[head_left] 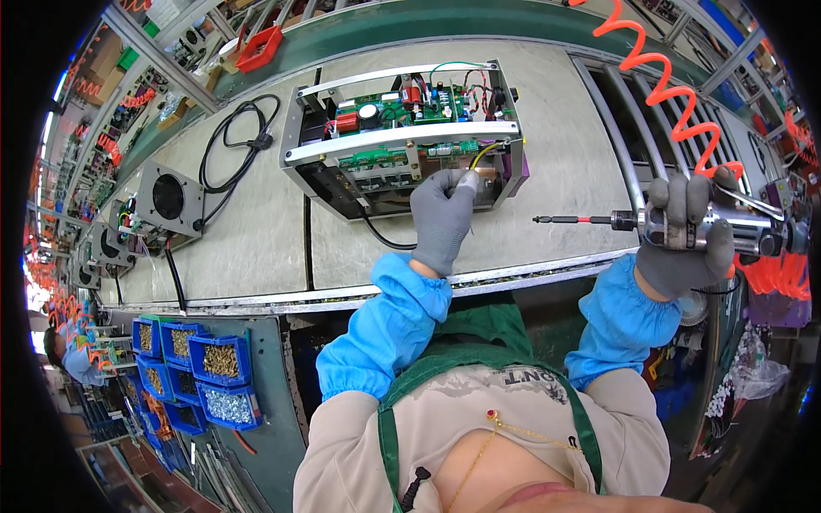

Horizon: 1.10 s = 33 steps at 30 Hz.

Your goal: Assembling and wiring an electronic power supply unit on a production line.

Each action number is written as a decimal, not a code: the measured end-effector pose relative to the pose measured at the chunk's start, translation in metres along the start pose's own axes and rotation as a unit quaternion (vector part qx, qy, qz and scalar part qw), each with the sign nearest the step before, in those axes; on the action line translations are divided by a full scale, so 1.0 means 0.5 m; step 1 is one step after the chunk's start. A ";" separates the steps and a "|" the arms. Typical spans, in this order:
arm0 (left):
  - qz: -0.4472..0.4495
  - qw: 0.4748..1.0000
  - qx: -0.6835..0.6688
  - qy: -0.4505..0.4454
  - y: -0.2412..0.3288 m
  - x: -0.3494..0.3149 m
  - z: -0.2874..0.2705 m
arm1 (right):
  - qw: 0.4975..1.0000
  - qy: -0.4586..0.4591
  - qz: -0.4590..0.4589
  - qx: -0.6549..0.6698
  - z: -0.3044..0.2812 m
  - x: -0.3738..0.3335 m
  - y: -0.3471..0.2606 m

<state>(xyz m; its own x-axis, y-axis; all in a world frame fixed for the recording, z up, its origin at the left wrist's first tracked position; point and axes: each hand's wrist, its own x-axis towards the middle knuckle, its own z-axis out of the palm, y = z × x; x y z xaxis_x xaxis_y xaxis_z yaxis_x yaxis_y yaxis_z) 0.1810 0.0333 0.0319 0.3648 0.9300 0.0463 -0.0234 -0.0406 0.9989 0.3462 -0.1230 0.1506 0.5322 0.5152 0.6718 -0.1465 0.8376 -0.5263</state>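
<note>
**Left hand pinched a wire as right hand gripped a driver**

The gloved left hand had its thumb and fingertips closed on the yellow wire at the near side of the open unit. The unit stood on the bench, in front of the person, with green boards showing between its metal bars.

The right hand was wrapped round the driver well to the unit's right, the bit pointing left, apart from the unit. An orange coiled hose hung above that hand.

Left of the unit lay a black cable, with a fan beyond it. Blue bins of small parts sat below the bench edge.
</note>
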 end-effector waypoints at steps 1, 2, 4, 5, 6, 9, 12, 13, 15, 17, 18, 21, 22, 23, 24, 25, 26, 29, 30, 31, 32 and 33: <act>0.018 1.000 0.005 0.007 0.001 0.003 0.001 | 1.000 0.008 -0.004 -0.014 0.005 0.005 0.009; 0.018 1.000 0.004 0.006 -0.002 0.004 0.002 | 1.000 0.008 -0.004 -0.016 0.002 0.011 0.011; -0.018 0.998 0.067 0.000 -0.013 0.002 0.002 | 0.998 -0.037 0.023 -0.044 -0.004 0.017 0.012; -0.018 0.998 0.067 0.003 -0.017 0.000 0.000 | 0.996 -0.043 0.027 -0.074 -0.008 0.017 0.020; -0.040 0.999 0.030 0.013 -0.021 -0.005 -0.001 | 0.996 -0.045 0.028 -0.072 -0.012 0.018 0.030; -0.021 0.999 -0.034 0.027 -0.019 -0.009 0.012 | 0.994 -0.067 0.053 -0.061 -0.017 0.018 0.040; 0.025 0.997 -0.073 0.024 0.021 -0.009 0.023 | 0.992 -0.082 0.069 -0.061 -0.019 0.024 0.042; 0.029 0.996 -0.083 0.018 0.031 -0.008 0.026 | 0.990 -0.109 0.076 -0.037 -0.033 0.031 0.045; 0.060 0.997 -0.044 0.037 0.027 0.005 0.039 | 0.990 -0.082 0.096 -0.063 -0.017 0.039 0.058; 0.090 0.995 -0.006 0.052 0.028 0.011 0.045 | 0.983 -0.080 0.138 -0.085 -0.021 0.053 0.076; 0.091 0.994 0.011 0.056 0.036 0.011 0.047 | 0.975 -0.082 0.155 -0.136 -0.024 0.062 0.086; 0.100 0.992 0.043 0.068 0.042 0.012 0.050 | 0.959 -0.096 0.186 -0.191 -0.031 0.090 0.117; 0.109 0.989 0.059 0.076 0.044 0.012 0.051 | 0.936 -0.110 0.258 -0.214 -0.044 0.097 0.125; 0.110 0.989 0.058 0.079 0.047 0.012 0.050 | 0.906 -0.126 0.330 -0.235 -0.040 0.103 0.131; 0.097 0.991 0.046 0.080 0.051 0.011 0.050 | 0.905 -0.130 0.330 -0.235 -0.030 0.106 0.135; 0.085 0.993 0.034 0.080 0.053 0.011 0.050 | 0.885 -0.121 0.368 -0.257 -0.013 0.107 0.141; 0.086 0.992 0.033 0.084 0.052 0.012 0.050 | 0.863 -0.114 0.406 -0.279 0.000 0.108 0.147; 0.133 0.984 0.079 0.092 0.049 0.017 0.054 | 0.875 -0.122 0.394 -0.254 0.008 0.101 0.169; 0.158 0.979 0.089 0.098 0.052 0.019 0.057 | 0.886 -0.129 0.378 -0.235 0.015 0.099 0.171; 0.182 0.973 0.100 0.103 0.055 0.020 0.057 | 0.882 -0.135 0.380 -0.244 0.008 0.097 0.176; 0.180 0.973 0.099 0.104 0.055 0.021 0.056 | 0.882 -0.135 0.381 -0.244 0.000 0.095 0.177; 0.185 0.971 0.112 0.102 0.054 0.022 0.055 | 0.876 -0.150 0.399 -0.225 -0.008 0.093 0.176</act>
<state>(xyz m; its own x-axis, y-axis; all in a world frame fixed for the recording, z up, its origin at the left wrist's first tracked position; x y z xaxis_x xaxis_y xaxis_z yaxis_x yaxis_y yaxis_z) 0.2097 0.0325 0.0595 0.1766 0.8888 0.4229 0.0930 -0.4428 0.8918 0.3613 -0.0260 0.1332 0.1573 0.9852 0.0679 0.0064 0.0677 -0.9977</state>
